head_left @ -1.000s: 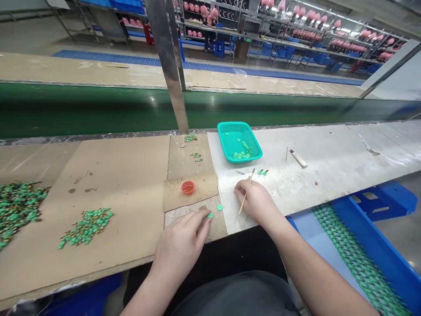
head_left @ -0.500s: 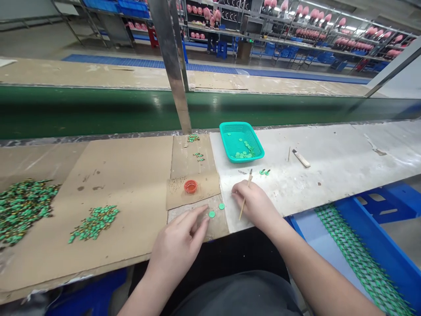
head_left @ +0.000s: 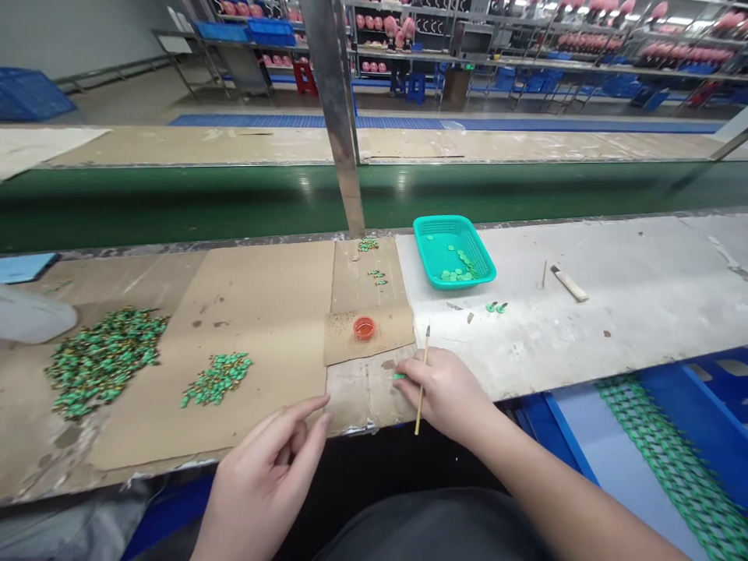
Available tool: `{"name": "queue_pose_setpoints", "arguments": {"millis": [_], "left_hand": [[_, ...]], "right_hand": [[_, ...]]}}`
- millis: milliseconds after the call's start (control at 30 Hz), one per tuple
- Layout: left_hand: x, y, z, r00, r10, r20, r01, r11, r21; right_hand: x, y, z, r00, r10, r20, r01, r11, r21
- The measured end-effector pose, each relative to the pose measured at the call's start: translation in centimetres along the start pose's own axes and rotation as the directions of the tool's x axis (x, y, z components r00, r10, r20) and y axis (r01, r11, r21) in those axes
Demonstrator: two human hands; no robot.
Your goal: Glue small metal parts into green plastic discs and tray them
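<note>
While the right hand (head_left: 445, 392) rests low at the near edge of the desk (head_left: 643, 327), its grip is closed on a slim wooden brush (head_left: 421, 382), held nearly upright with the tip pointing up and away from the person. A green disc (head_left: 399, 376) sits at the fingertips on the side toward the left hand, partly hidden by them; this view does not show whether the grip also has hold of it. The left hand (head_left: 262, 487) is open and empty, with the fingers spread and slightly curled. It is positioned just short of the near cardboard piece (head_left: 362, 401), well apart from the right hand.

A small red cup (head_left: 364, 328) containing orange-red liquid stands on speckled cardboard ahead and to the left of the right hand. A teal plastic basket (head_left: 453, 251) holding green discs stands farther ahead on the white-coated desk surface, with two small green parts (head_left: 495, 307) just in front of it. A wood-handled blade (head_left: 569, 284) lies to the right of the basket. Two heaps of green-and-brown parts (head_left: 104, 361) (head_left: 216, 379) lie on a brown cardboard sheet (head_left: 262, 312) to the left. A green conveyor belt (head_left: 175, 206) runs beyond the desk.
</note>
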State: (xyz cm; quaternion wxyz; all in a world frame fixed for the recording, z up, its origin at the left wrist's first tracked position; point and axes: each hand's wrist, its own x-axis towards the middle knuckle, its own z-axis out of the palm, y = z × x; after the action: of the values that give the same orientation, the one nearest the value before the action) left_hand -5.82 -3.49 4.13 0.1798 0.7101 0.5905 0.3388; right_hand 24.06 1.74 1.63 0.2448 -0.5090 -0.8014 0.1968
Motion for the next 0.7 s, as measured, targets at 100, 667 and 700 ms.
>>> {"name": "queue_pose_setpoints", "arguments": {"millis": [100, 667, 700], "left_hand": [[-0.5, -0.7, -0.6, 1.000, 0.016, -0.017, -0.016, 1.000, 0.020], [3.2, -2.4, -0.9, 0.999, 0.045, 0.021, -0.048, 0.992, 0.120], [3.9, -4.1, -2.8, 0.997, -0.068, -0.030, 0.073, 0.971, 0.229]], "right_hand": [[0.1, 0.0, -1.1, 0.999, -0.035, -0.003, 0.035, 0.996, 0.076], [3.6, -1.2, -2.7, 0.875, 0.152, -0.460, -0.045, 0.971, 0.234], [3.6, -0.8, -2.5, 0.860, 0.182, -0.477, -0.074, 0.969, 0.236]]}}
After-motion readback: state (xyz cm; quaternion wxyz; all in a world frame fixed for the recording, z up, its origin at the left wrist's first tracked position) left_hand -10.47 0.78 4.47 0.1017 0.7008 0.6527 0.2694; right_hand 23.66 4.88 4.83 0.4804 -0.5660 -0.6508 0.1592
